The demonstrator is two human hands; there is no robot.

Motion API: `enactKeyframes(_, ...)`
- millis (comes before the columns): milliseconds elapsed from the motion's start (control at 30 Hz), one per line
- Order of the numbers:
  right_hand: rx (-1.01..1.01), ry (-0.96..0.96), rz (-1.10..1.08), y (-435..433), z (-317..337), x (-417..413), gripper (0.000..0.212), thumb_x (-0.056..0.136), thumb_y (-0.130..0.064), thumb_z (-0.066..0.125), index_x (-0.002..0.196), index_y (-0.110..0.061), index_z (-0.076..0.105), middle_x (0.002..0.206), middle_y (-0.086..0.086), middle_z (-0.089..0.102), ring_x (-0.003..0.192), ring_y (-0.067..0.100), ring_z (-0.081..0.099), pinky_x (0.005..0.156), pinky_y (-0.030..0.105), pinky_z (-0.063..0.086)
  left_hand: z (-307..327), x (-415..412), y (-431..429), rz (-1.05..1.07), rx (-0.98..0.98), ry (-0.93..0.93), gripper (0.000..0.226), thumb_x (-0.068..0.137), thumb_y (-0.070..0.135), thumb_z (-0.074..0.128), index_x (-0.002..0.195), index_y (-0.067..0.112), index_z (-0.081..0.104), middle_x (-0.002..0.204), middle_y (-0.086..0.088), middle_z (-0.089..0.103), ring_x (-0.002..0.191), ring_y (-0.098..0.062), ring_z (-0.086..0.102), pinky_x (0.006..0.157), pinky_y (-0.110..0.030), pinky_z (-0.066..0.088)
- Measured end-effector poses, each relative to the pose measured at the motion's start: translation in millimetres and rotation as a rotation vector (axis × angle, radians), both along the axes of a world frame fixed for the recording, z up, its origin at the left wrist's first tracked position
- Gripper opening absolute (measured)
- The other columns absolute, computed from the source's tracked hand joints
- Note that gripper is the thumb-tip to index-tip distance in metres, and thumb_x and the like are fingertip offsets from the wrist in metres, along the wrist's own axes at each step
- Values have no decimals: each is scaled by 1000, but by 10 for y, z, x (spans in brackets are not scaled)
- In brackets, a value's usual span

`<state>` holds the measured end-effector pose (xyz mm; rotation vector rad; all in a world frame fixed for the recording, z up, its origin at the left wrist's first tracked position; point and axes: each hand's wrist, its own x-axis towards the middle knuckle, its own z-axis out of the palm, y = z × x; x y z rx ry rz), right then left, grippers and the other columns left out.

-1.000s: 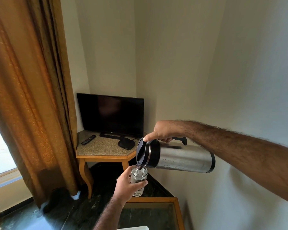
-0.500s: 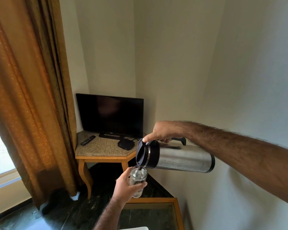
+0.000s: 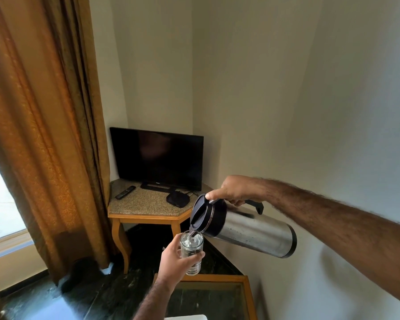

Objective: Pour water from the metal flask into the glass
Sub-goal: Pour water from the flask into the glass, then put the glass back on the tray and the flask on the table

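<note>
Now R hand [image 3: 232, 190] tips flask [image 3: 247, 228] over glass [image 3: 192, 249], L hand [image 3: 174, 262] holding.

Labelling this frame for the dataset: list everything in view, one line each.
metal flask: 1, steel with black lid, tipped over glass
glass: 1, clear, under spout
TV: 1, black, on corner table
corner table: 1, wood, speckled top
remote: 1, black, table left
set-top box: 1, black, before TV
curtain: 1, orange-brown, left
glass-top table: 1, wood frame, bottom
hands: right hand on flask handle; left hand around glass
</note>
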<state>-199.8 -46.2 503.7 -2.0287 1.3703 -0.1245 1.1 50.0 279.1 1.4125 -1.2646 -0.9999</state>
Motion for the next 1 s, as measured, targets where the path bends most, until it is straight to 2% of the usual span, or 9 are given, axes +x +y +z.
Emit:
enactKeyframes(67,9,-18,-4,-6,-78,-44,55,92,-58,68,91,-4,78,50,-9,39,47,10,35,52,25,34,-19,14,-11,10,8,15,60,69,24,95,120,33,65,108,5,81,98,-10,79,89,-37,63)
enactKeyframes(167,41,-67,3,-21,-213,-112,51,92,-58,68,67,-14,65,51,-7,39,47,12,33,52,26,32,-63,37,-39,19,23,17,61,67,26,96,120,35,66,108,6,82,99,-13,79,90,-39,63)
enactKeyframes(300,85,-157,-19,-27,-437,-241,57,94,-57,67,47,-26,65,55,-3,40,48,13,33,52,27,32,-139,36,-62,24,35,9,59,68,23,97,117,37,66,107,9,81,102,-11,78,84,-29,62)
enactKeyframes(467,101,-299,-144,-40,-877,-475,55,79,-73,69,63,-24,48,59,-4,43,53,14,37,59,34,34,-297,21,-106,16,41,-25,61,69,22,96,120,33,65,114,10,77,113,-7,69,94,-32,57)
enactKeyframes(567,144,-420,-221,23,-1220,-649,55,82,-71,68,64,-24,46,57,-5,41,54,14,36,61,34,32,-414,13,-143,28,43,-51,62,68,28,96,121,34,65,114,12,76,114,-9,69,97,-34,57)
enactKeyframes(733,162,-673,-412,159,-1991,-759,55,72,-70,73,62,-24,45,57,-1,37,56,16,31,57,32,27,-741,41,-233,48,57,-114,66,66,35,97,124,32,66,112,13,77,110,-9,72,93,-31,63)
enactKeyframes(867,177,-857,-509,300,-2608,-795,71,63,-72,81,74,-7,54,58,-2,34,56,13,28,55,29,24,-1069,38,-276,71,96,-181,64,63,36,98,118,42,64,109,17,76,105,-5,72,87,-27,64)
enactKeyframes(933,176,-906,-561,363,-2916,-811,69,66,-66,80,78,-2,57,58,-3,36,55,12,31,55,26,26,-1281,25,-280,77,131,-204,66,62,44,97,120,42,65,109,18,75,104,-8,72,85,-29,65)
enactKeyframes(1000,176,-970,-625,428,-3223,-839,79,65,-66,82,83,8,60,58,-4,39,55,9,34,55,23,29,-1515,12,-282,94,170,-222,69,61,48,96,123,39,66,109,16,76,101,-7,74,84,-29,65)
